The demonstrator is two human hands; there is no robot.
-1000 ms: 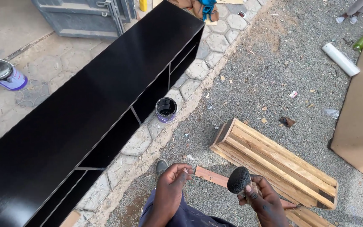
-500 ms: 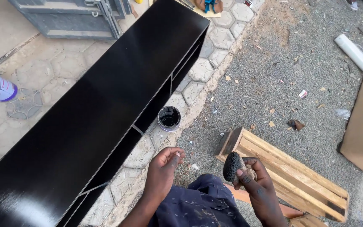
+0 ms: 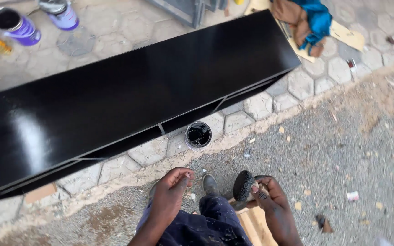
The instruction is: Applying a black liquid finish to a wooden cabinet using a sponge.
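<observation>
Hands over gravel beside a long black cabinet [image 3: 128,95].

The right hand [image 3: 265,196] clasps a dark rounded pad [image 3: 244,185] between thumb and fingers, well below the cabinet's open front. The left hand [image 3: 172,191] holds nothing, its fingers loosely curled. A small can of black paint [image 3: 198,135] stands just beside the cabinet's lower edge, apart from both hands.

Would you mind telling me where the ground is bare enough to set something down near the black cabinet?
Gravel right of the right hand is open, with only small scraps. Pavers between the black cabinet and the gravel edge are free, except at the open tin of black paint. By the purple tins and cloths it is crowded.
</observation>
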